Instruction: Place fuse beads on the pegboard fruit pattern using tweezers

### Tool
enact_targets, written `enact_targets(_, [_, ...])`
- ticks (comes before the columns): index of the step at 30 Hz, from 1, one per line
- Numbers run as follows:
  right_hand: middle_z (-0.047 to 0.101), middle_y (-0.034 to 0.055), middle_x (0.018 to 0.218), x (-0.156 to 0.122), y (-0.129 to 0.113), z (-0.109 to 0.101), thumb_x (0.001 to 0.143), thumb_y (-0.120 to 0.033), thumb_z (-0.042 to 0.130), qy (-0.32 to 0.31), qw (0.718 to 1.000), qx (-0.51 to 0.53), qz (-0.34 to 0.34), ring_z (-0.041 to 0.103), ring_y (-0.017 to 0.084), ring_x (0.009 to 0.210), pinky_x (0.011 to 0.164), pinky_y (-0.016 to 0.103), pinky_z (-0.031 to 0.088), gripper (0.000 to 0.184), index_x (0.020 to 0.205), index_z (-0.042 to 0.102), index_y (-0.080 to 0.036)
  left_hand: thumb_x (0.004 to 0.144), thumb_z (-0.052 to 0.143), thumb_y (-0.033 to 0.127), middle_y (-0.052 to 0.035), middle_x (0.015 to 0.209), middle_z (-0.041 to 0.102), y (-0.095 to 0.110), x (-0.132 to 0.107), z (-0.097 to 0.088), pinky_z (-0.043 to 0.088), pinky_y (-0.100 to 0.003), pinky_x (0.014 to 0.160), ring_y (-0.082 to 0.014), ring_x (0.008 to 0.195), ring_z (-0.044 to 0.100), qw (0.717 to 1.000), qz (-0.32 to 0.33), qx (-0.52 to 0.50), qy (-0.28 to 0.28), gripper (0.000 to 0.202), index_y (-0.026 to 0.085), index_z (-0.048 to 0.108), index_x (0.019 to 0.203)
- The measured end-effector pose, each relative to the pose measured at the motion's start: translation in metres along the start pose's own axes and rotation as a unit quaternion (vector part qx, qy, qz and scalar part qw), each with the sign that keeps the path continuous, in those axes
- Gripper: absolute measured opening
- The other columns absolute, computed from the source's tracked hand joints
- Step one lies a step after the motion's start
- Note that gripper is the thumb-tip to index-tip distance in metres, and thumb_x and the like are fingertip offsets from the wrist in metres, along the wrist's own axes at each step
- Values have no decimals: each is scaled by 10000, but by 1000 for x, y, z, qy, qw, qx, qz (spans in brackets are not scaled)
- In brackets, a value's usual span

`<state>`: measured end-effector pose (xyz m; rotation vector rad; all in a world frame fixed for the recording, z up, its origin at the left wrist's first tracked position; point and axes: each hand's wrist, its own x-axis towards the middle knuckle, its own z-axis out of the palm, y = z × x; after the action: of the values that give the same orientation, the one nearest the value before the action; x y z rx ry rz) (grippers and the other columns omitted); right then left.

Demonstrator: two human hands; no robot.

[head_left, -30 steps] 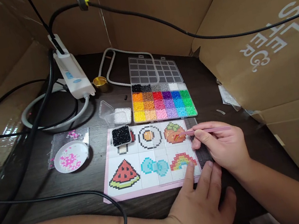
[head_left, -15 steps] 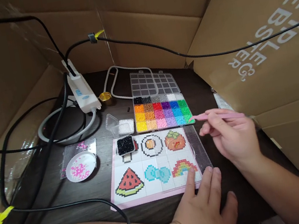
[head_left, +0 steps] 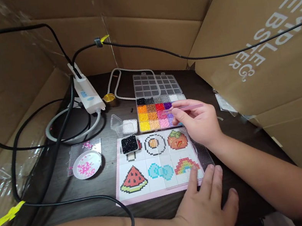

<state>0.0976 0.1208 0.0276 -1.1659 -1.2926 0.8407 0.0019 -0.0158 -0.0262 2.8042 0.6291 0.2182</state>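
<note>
Pink tweezers (head_left: 193,106) are pinched in my right hand (head_left: 203,121), their tips over the red and pink compartments of the bead box (head_left: 143,116). Whether a bead is between the tips is too small to tell. My left hand (head_left: 205,197) lies with fingers spread on the lower right of the pattern sheet (head_left: 131,165) and the clear pegboard (head_left: 167,182) over it. Printed on the sheet are a watermelon, a fried egg, a persimmon, a bow and a rainbow. A small tray of black beads (head_left: 129,144) covers part of another picture.
Left of the sheet, a white dish of pink beads (head_left: 86,165) rests on another pegboard (head_left: 72,155). Behind are an open box of white beads (head_left: 129,126), a gold cup (head_left: 110,100) and a power strip (head_left: 88,91). Black cables (head_left: 67,201) loop across the left; cardboard walls (head_left: 149,39) surround the table.
My right hand has moved left with the tweezers, from the green compartments at the box's right edge to the red and pink ones. My left hand stays in place. The view has shifted slightly.
</note>
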Motion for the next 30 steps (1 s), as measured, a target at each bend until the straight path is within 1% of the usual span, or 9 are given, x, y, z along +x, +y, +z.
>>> enact_targets(4, [728,25,784,-3,6,2,780,-272,744,-8,1000,18,-11,664,118,578,595,267,599,131,858,737,-168,901,517,550,-263,1546,286,0,0,1,202,-637,1053,-415,1442,257,1000,2,9,12,626,187,499,1410])
enact_targets(8, [742,48,819,8,17,-1,802,-297,731,-5,1000,2,-25,666,121,568,555,257,581,154,868,751,-159,1010,323,382,-222,1486,417,1,0,6,246,-602,1025,-373,1384,393,997,-3,43,60,439,238,553,1355])
enact_targets(10, [747,67,894,13,22,-1,829,-312,704,-6,999,-22,-40,671,121,581,558,261,578,160,848,756,-162,1029,263,325,-197,1452,472,1,0,9,263,-585,1014,-354,1349,446,995,-5,60,84,437,258,575,1328])
enact_targets(12, [748,67,905,15,25,2,829,-304,702,-6,998,-31,-50,676,129,591,570,272,584,146,841,756,-170,1034,252,324,-184,1438,493,1,0,11,272,-583,1009,-349,1336,464,993,-7,72,93,439,266,576,1325])
enact_targets(14, [752,53,850,16,28,6,805,-271,722,-4,998,-21,-52,689,146,615,598,284,597,110,861,752,-181,1036,252,318,-179,1436,497,0,1,11,288,-581,1001,-347,1330,470,994,-5,76,82,438,272,564,1340])
enact_targets(17, [753,33,780,16,32,12,783,-217,728,-5,997,-25,-70,711,166,685,658,292,606,60,833,746,-190,1038,242,325,-186,1437,495,-2,2,7,311,-581,989,-349,1321,479,997,10,68,44,451,271,557,1356])
enact_targets(21, [754,44,802,15,35,15,793,-193,713,-8,991,-74,-114,715,168,740,694,282,594,39,793,749,-177,1040,243,325,-189,1446,483,-4,6,1,311,-589,998,-348,1308,490,998,12,53,15,453,278,561,1359])
enact_targets(25, [756,52,809,12,38,15,802,-205,713,-9,989,-94,-110,718,173,747,717,292,590,59,815,761,-174,1044,219,314,-177,1428,508,-4,7,-2,347,-565,977,-336,1288,518,998,18,55,15,464,294,565,1352])
enact_targets(30, [755,51,791,12,39,15,793,-187,713,-13,989,-102,-104,717,171,725,693,287,590,51,799,762,-173,1045,208,295,-165,1408,532,-5,7,-1,377,-545,952,-327,1271,540,997,21,73,30,467,302,559,1353])
